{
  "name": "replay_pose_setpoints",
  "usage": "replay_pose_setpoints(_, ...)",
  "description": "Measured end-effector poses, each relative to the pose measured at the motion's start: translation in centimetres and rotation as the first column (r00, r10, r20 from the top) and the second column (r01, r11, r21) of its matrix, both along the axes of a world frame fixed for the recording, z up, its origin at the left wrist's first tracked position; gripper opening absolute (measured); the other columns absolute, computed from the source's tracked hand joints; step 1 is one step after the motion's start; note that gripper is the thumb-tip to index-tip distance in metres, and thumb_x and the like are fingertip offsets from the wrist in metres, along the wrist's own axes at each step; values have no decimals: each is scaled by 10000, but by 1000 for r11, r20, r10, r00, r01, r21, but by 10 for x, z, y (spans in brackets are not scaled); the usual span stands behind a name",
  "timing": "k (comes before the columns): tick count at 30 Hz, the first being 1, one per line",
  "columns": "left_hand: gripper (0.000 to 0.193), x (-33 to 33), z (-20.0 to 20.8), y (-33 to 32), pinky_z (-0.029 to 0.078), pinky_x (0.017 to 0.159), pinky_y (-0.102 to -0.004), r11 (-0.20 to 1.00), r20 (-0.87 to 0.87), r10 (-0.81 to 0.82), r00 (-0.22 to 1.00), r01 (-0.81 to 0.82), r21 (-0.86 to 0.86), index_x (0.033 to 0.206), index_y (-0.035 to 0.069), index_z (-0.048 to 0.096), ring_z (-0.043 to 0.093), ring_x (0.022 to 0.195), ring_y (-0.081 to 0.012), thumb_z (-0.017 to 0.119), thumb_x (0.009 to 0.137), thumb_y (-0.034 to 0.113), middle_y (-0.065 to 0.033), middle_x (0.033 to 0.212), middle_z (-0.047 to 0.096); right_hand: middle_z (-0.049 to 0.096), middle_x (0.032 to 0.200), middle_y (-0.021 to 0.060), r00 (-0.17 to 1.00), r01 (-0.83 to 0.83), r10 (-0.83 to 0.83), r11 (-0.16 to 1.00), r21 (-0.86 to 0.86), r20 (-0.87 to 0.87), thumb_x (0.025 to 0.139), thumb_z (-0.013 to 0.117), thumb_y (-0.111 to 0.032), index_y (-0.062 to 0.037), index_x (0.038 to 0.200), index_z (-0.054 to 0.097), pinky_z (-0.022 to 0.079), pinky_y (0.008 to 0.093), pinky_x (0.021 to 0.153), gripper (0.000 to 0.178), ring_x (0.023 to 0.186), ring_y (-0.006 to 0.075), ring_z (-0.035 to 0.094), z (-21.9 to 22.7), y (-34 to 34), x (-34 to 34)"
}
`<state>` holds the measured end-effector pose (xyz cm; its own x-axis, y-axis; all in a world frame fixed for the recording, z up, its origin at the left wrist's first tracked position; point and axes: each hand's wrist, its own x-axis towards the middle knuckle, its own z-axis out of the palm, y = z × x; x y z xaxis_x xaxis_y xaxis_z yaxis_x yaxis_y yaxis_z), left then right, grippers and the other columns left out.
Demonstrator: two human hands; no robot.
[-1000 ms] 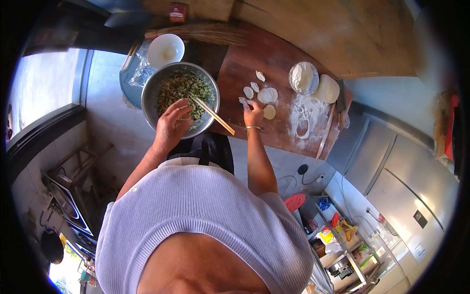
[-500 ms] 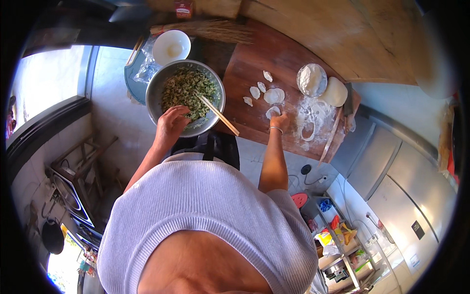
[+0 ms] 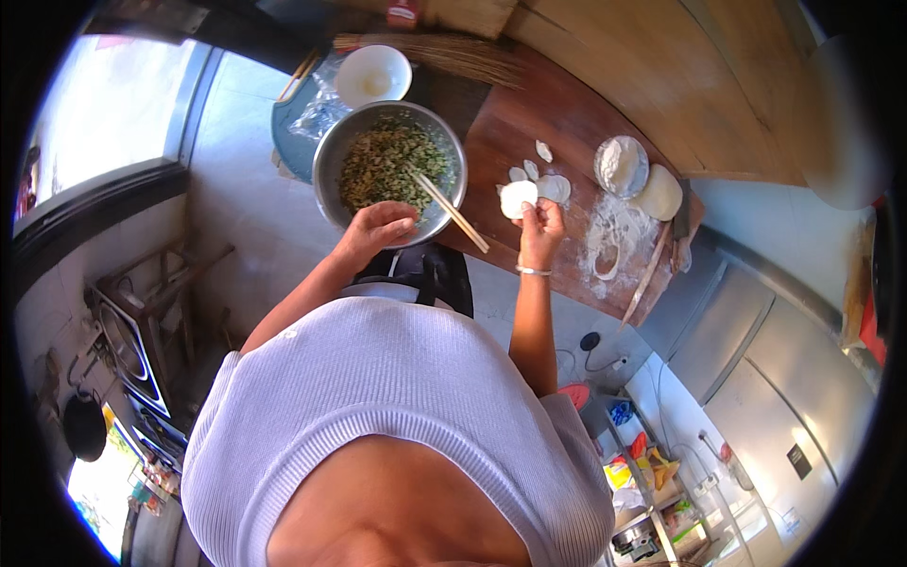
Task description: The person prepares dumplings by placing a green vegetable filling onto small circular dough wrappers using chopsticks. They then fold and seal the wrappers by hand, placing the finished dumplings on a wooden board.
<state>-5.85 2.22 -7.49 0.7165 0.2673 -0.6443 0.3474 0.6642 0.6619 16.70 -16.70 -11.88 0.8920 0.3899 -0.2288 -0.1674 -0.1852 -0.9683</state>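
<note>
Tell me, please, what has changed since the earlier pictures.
The right hand let go of a dough piece, now mostly hidden, then took a round wrapper off the board and lifted it leftward. The left hand drew back to the near rim of the bowl. The chopsticks stayed in it.

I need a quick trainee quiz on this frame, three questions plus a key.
1. Which hand holds the round dough wrapper?
2. True or false: the chopsticks have their tips in the chopped filling of the steel bowl.
3. Where is the white bowl: (a) inside the steel bowl, (b) beyond it, (c) nearer the person than it?

Key: 1. The right hand. 2. True. 3. b.
</note>
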Motion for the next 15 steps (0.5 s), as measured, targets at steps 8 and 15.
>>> replay_pose_setpoints(8, 238, -8, -25, 6, 542, 834, -401, 761, 80, 570, 818, -488, -428, 1150, 27, 551, 634, 972, -243, 516, 953, 155, -89, 1075, 630, 650, 972, 102, 898, -279, 346, 925, 256, -273, 842, 649, -10, 42, 1066, 557, 517, 233, 764, 248, 907, 133, 623, 30, 78, -136)
replay_pose_setpoints(15, 277, -47, -30, 19, 533, 881, -398, 706, -26, 656, 754, -626, -332, 1222, 27, 508, 625, 1010, -242, 468, 961, 114, -109, 1120, 616, 568, 759, -5, 651, 102, -8, 992, 78, -759, 858, 677, -142, -78, 1113, 565, 433, 197, 460, 285, 566, 77, 530, -39, 15, -128)
